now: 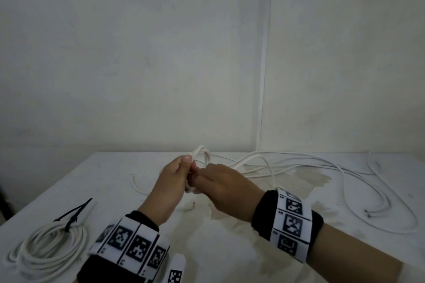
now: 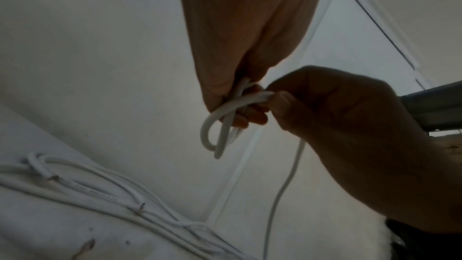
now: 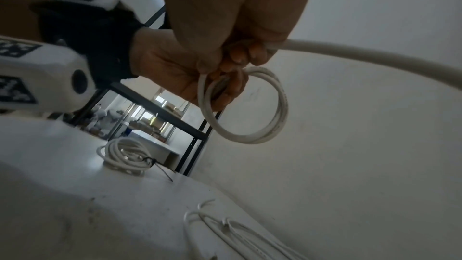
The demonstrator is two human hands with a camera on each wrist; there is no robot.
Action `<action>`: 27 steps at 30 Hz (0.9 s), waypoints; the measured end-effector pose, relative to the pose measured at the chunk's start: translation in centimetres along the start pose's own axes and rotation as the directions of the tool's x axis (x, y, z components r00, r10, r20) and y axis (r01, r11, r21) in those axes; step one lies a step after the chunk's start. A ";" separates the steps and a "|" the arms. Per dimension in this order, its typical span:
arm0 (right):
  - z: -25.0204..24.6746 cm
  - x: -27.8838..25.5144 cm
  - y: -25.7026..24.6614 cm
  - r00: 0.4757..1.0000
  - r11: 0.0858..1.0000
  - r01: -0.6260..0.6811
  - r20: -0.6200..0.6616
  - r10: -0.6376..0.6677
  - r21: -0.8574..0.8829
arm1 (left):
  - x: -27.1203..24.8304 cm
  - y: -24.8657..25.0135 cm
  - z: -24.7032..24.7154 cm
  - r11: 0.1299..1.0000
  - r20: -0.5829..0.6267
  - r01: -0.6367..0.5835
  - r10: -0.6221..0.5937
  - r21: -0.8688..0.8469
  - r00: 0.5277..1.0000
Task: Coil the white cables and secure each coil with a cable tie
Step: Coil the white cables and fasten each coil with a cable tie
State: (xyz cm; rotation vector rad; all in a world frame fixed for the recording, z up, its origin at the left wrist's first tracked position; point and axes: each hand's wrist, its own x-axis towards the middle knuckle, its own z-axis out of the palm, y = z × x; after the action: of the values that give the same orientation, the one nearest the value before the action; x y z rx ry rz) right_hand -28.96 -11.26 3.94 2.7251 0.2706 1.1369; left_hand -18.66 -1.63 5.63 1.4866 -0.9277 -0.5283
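Above the middle of the white table (image 1: 230, 248), both hands meet on a white cable. My left hand (image 1: 178, 176) grips a small coil of it (image 1: 202, 151), which shows as a round double loop (image 3: 252, 106) in the right wrist view. My right hand (image 1: 218, 187) pinches the same cable (image 2: 250, 100) just beside the coil, and the strand (image 3: 375, 56) runs off from its fingers. The rest of that cable (image 1: 310, 167) trails loose over the table's right side. A finished coil (image 1: 46, 248) bound with a black cable tie (image 1: 71, 216) lies at the front left.
Loose white cable lengths (image 1: 379, 209) with bare ends sprawl across the right and far side of the table. A white wall (image 1: 161, 53) rises right behind the table. A black metal shelf frame (image 3: 160, 110) stands off to the left of it.
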 end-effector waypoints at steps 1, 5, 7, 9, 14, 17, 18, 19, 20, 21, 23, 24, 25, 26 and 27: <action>0.0 0.1 0.1 1.000 0.999 -0.018 -0.015 0.018 0.039 | -0.1 0.0 0.3 1.000 0.023 -0.001 0.000 0.009 1.000; -1.0 0.3 0.2 0.991 0.977 -0.107 -0.064 0.120 0.185 | -0.5 0.0 0.7 0.998 0.085 0.015 -0.020 0.069 0.996; -1.7 0.3 0.3 0.977 0.954 -0.180 -0.064 0.201 0.241 | -0.7 0.2 0.7 0.995 0.142 -0.004 -0.011 0.103 0.990; -2.2 0.3 0.7 0.968 0.935 -0.225 -0.045 0.246 0.275 | -0.9 0.5 0.7 0.994 0.182 -0.019 -0.001 0.108 0.983; -2.8 0.0 2.0 0.961 0.932 -0.247 -0.061 0.271 0.266 | -1.2 1.1 0.9 0.996 0.242 0.075 -0.062 -0.044 0.968; -3.1 -0.3 3.0 0.922 0.853 -0.356 -0.006 0.387 0.382 | -1.4 1.7 0.9 0.970 0.282 0.170 -0.116 -0.174 0.952; -3.3 -0.3 3.3 0.903 0.811 -0.405 0.044 0.428 0.423 | -1.5 1.9 0.8 0.961 0.300 0.191 -0.125 -0.202 0.946; -3.5 -0.5 3.6 0.877 0.761 -0.463 0.112 0.467 0.455 | -1.6 2.1 0.8 0.954 0.313 0.205 -0.131 -0.217 0.941; -3.6 -0.6 3.8 0.846 0.707 -0.521 0.183 0.500 0.477 | -1.7 2.1 0.7 0.950 0.319 0.216 -0.137 -0.225 0.938; -3.7 -0.7 3.7 0.814 0.655 -0.573 0.250 0.524 0.492 | -1.7 2.2 0.7 0.946 0.318 0.224 -0.144 -0.232 0.937; -3.8 -0.7 3.4 0.755 0.549 -0.652 0.377 0.537 0.523 | -1.6 2.1 0.7 0.935 0.300 0.233 -0.149 -0.266 0.942; -3.8 -0.7 3.1 0.731 0.496 -0.678 0.431 0.529 0.542 | -1.5 2.1 0.7 0.923 0.283 0.242 -0.156 -0.300 0.946; -3.8 -0.7 2.8 0.713 0.446 -0.697 0.473 0.518 0.562 | -1.4 2.1 0.6 0.905 0.266 0.255 -0.168 -0.339 0.949; -3.8 -0.6 2.5 0.703 0.409 -0.705 0.491 0.515 0.580 | -1.3 2.1 0.5 0.892 0.256 0.265 -0.178 -0.366 0.950; -3.8 -0.6 2.4 0.700 0.393 -0.704 0.490 0.519 0.591 | -1.3 2.2 0.4 0.889 0.253 0.271 -0.184 -0.369 0.950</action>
State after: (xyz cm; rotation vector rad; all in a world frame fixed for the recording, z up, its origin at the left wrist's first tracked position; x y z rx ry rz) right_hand -31.90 -13.33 6.72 3.8915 -0.5262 0.9276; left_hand -20.19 -0.70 7.45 1.1829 -0.7504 -1.0061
